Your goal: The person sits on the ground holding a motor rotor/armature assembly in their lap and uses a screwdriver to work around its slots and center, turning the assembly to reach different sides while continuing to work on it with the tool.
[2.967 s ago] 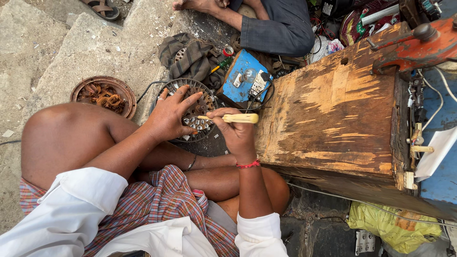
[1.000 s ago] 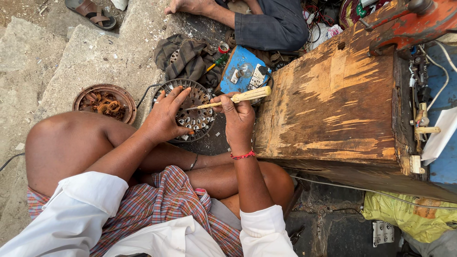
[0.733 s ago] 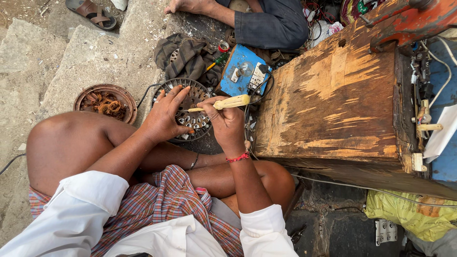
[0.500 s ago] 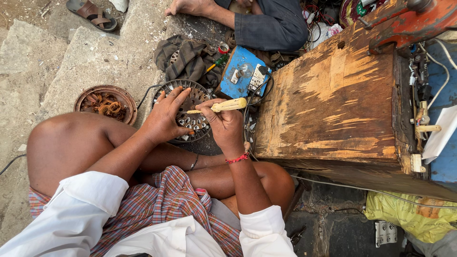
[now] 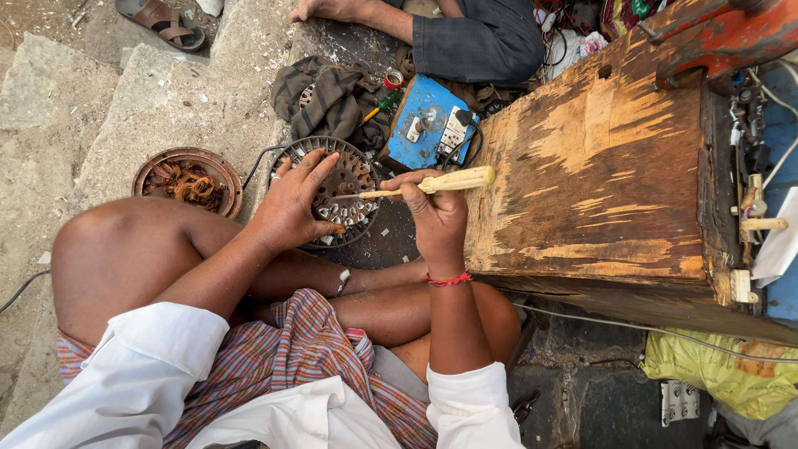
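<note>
I sit cross-legged on the stone floor (image 5: 166, 100) with the round fan-motor stator (image 5: 332, 195) lying flat just beyond my knees, left of the big worn wooden box (image 5: 615, 166). My left hand (image 5: 291, 204) is spread over the near-left part of the stator, fingers splayed and pressing down to steady it, so that grip is wide and flat, closed around nothing. My right hand (image 5: 436, 216) has a closed grip on the pale wooden handle of a screwdriver (image 5: 432, 183), its thin shaft pointing left with the tip down among the slots near the middle of the stator. As I judge it, the stripping is well along but not finished: the slots I can see look mostly empty, small pale scraps lie on the dark ground (image 5: 391, 241) around the stator, and a rusty round cover (image 5: 187, 179) to the far left holds a tangle of coppery wire. Whether any winding remains under my left palm I cannot tell. What seems left is clearing the last slots. Farther off lie a blue switch board (image 5: 432, 125), a dark crumpled cloth (image 5: 328, 96), and another person's leg in dark trousers (image 5: 474, 37).
</note>
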The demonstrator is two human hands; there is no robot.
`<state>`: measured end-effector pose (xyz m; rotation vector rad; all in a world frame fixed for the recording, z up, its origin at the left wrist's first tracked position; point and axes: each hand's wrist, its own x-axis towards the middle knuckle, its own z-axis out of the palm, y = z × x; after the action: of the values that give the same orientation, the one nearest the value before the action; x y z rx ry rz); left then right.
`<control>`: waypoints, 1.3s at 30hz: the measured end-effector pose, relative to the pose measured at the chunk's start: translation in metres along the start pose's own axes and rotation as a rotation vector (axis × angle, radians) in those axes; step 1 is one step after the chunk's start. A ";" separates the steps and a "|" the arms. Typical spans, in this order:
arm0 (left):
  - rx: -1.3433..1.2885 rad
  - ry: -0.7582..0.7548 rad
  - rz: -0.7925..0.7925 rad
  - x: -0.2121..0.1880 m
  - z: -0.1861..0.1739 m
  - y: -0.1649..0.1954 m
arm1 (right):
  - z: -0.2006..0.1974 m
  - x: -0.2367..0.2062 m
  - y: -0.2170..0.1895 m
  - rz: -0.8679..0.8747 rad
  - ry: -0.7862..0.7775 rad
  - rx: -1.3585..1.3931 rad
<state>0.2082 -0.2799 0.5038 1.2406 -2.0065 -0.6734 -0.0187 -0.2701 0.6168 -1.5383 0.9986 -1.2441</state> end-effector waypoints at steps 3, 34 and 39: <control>0.022 -0.021 -0.012 0.000 0.001 -0.001 | -0.006 0.001 0.007 0.078 -0.007 0.032; 0.049 -0.028 -0.027 0.000 -0.002 0.002 | -0.019 0.005 0.041 0.142 0.142 0.183; 0.050 -0.031 -0.019 0.001 -0.001 0.001 | -0.022 0.007 0.044 0.176 0.165 0.201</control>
<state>0.2084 -0.2801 0.5057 1.2871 -2.0508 -0.6590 -0.0415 -0.2921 0.5787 -1.1829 1.0553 -1.3190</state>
